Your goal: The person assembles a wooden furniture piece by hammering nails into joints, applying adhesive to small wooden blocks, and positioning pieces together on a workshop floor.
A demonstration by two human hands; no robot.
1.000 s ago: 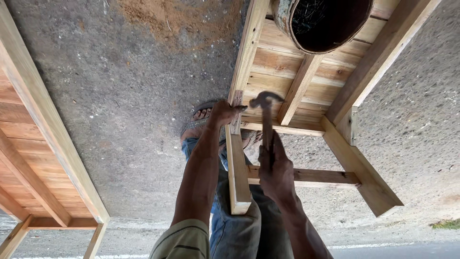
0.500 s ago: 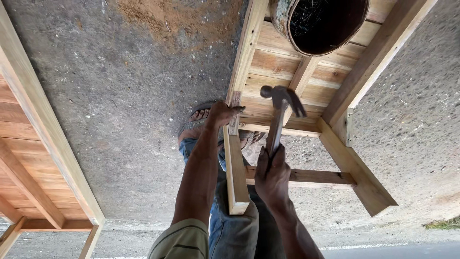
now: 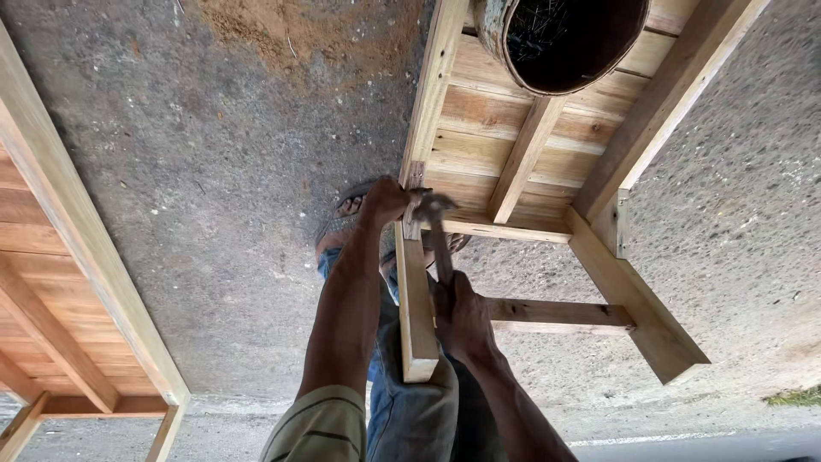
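Head view: the hammer (image 3: 436, 224) head is a blur right at the joint, its exact contact point hard to make out. The right hand (image 3: 459, 318) is wrapped tight around the hammer's handle. The left hand (image 3: 386, 201) is closed on the top of the wooden leg (image 3: 414, 295), where it meets the upturned wooden bench (image 3: 513, 145); whatever the fingers pinch is hidden. The hands sit well apart. A round dark bucket (image 3: 560, 38) is cut off by the top edge. A sandalled foot (image 3: 342, 224) shows only partly behind the arm. Another wooden frame (image 3: 60, 282) runs off the left edge, over concrete ground (image 3: 214, 171).
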